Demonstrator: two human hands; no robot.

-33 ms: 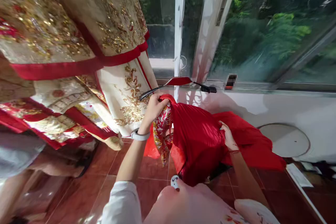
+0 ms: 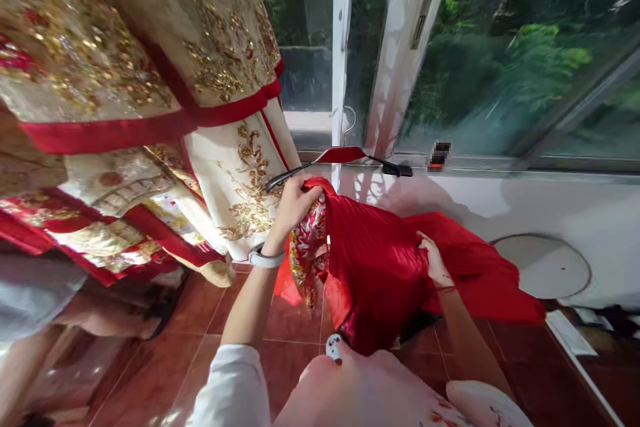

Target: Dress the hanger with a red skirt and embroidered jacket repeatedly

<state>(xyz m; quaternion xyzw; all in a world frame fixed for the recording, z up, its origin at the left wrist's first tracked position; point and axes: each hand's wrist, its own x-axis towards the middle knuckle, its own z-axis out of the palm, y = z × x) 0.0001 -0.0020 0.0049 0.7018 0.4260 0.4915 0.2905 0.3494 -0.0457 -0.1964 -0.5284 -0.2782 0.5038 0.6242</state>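
Note:
My left hand [image 2: 293, 203], a white band on its wrist, is closed on the top edge of a red satin garment [image 2: 375, 267], just under a black and red hanger [image 2: 340, 157]. The hanger's metal hook sits by the white window post [image 2: 344, 47]. A gold-and-red patterned lining [image 2: 306, 247] hangs below that hand. My right hand [image 2: 433, 257] pinches a fold of the same red cloth further right, and the rest of the garment trails off to the right.
Cream robes with gold embroidery and red trim [image 2: 150, 80] hang close on the left. A window sill with a small dark object [image 2: 439, 155] runs behind. A white round disc [image 2: 545, 267] leans on the wall at right. Red floor tiles [image 2: 190, 347] lie below.
Almost nothing differs. The patterned lining under my left hand has drawn up slightly; both hands keep their grip in place.

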